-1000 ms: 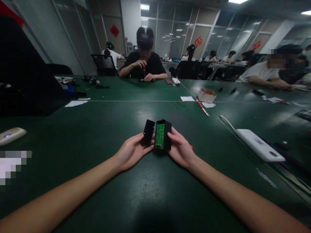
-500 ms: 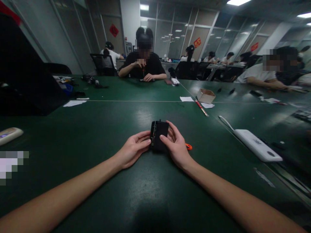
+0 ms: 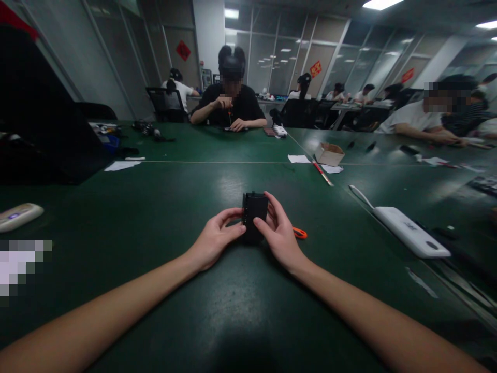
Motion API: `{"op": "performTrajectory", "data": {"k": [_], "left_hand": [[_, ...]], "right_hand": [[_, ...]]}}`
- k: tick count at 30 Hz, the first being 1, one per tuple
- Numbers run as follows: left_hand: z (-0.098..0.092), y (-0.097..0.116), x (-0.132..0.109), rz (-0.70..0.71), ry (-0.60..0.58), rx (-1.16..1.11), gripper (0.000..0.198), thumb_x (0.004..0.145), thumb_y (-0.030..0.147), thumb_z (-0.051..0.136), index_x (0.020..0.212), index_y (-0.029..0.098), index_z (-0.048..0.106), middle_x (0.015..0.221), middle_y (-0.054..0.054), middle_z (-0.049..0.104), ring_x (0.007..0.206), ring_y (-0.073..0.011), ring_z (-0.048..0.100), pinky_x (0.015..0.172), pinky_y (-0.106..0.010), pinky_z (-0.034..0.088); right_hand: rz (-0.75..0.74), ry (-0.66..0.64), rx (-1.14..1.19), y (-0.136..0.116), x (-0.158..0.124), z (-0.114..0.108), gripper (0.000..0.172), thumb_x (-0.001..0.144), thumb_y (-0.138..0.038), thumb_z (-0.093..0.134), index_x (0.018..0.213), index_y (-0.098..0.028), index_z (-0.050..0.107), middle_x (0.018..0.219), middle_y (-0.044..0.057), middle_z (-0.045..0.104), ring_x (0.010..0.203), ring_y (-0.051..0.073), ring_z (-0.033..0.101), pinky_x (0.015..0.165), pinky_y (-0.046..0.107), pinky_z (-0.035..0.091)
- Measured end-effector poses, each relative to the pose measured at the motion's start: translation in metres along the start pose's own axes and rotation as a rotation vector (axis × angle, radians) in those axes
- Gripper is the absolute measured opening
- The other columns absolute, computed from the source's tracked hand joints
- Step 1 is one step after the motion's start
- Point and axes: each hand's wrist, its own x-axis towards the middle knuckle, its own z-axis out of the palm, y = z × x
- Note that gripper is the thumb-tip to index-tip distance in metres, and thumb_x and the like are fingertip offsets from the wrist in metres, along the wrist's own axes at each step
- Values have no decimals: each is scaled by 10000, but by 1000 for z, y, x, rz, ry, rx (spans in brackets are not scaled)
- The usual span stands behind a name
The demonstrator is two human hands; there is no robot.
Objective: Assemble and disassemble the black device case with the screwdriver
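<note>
Between my hands a small black box-shaped device (image 3: 256, 207) stands tilted above the green table (image 3: 163, 295); a short stub pokes from its top, and its exact kind does not show. My right hand (image 3: 281, 233) grips it from the right, thumb across the front face and fingers behind. On the other side my left hand (image 3: 219, 235) pinches the left edge, where small parts show along the narrow side. Behind my right hand an orange-handled tool (image 3: 300, 233) lies on the table, partly hidden.
A white power strip (image 3: 411, 231) with a cable lies to the right. Farther back are an open cardboard box (image 3: 329, 154), a red-and-white strip (image 3: 322, 173) and paper pieces (image 3: 298, 159). A large black object (image 3: 42, 114) stands at left. Across the table a person (image 3: 233, 103) works with a screwdriver.
The black device has turned slightly so that its front face shows more and its left side less. Both hands keep hold of it, the left thumb a little farther onto its edge.
</note>
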Motion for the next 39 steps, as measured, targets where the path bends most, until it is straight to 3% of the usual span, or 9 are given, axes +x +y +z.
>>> {"op": "performTrajectory", "data": {"k": [4,7,10,13,15,18,22,31,39], "left_hand": [[6,-1,-5,79,16,67,453,727,190,801,1139,184,612,1299,-101,618,1091,-228,676,987,-333,520],[11,-4,-12,113,-50,146,591,737,182,790,1276,236,552,1379,-104,577,1099,-256,680,961,-352,543],[14,-5,-18,189,-107,278,635,778,189,755,1372,241,536,1473,-111,508,1294,-305,552,1047,-365,491],[11,-4,-19,211,-173,287,666,827,240,715,1448,241,475,1590,-95,349,1447,-312,358,1131,-389,410],[7,-3,-17,166,-238,227,715,860,269,686,1506,262,379,1626,-89,271,1459,-308,335,1135,-406,400],[2,-2,-12,49,-275,139,766,872,273,680,1539,252,302,1554,-133,408,1366,-304,479,1111,-424,414],[-1,-1,-7,-87,-264,88,832,799,248,763,1517,192,346,1256,-156,671,1079,-278,684,1016,-441,477],[-2,1,-6,-82,-272,140,681,777,204,744,1414,171,504,1282,-132,652,1143,-265,628,1010,-402,451],[7,6,-10,54,-206,294,378,940,388,555,1231,152,599,1194,-104,669,1085,-228,630,928,-319,476]], "right_hand": [[-2,-51,-33,-1,-3,2,645,886,-304,656,1460,-293,361,1510,48,445,1394,189,422,1190,351,270],[1,-114,-118,0,-8,3,675,873,-309,677,1461,-282,347,1493,56,455,1389,206,415,1183,361,271],[16,-136,-147,2,-9,3,714,820,-284,740,1432,-279,374,1429,59,510,1330,228,469,1147,374,327],[38,-98,-42,2,-6,3,507,846,-328,706,1304,-253,501,1327,57,587,1246,226,533,1101,381,383],[84,-67,106,0,-3,2,417,856,-355,684,1234,-244,546,1290,60,616,1216,229,556,1080,395,406],[176,-24,288,-4,-1,1,375,862,-357,660,1211,-257,564,1332,58,610,1218,235,564,1051,412,440],[212,-48,294,-6,-3,-1,338,865,-349,641,1188,-258,601,1359,53,607,1192,241,584,999,403,481],[240,-41,156,1,4,-10,378,850,-421,670,1150,-195,625,1288,100,649,1074,242,652,882,362,538],[198,-163,59,1,-3,-5,395,841,-393,701,1185,-237,588,1237,63,662,1097,203,638,944,342,511]]}}
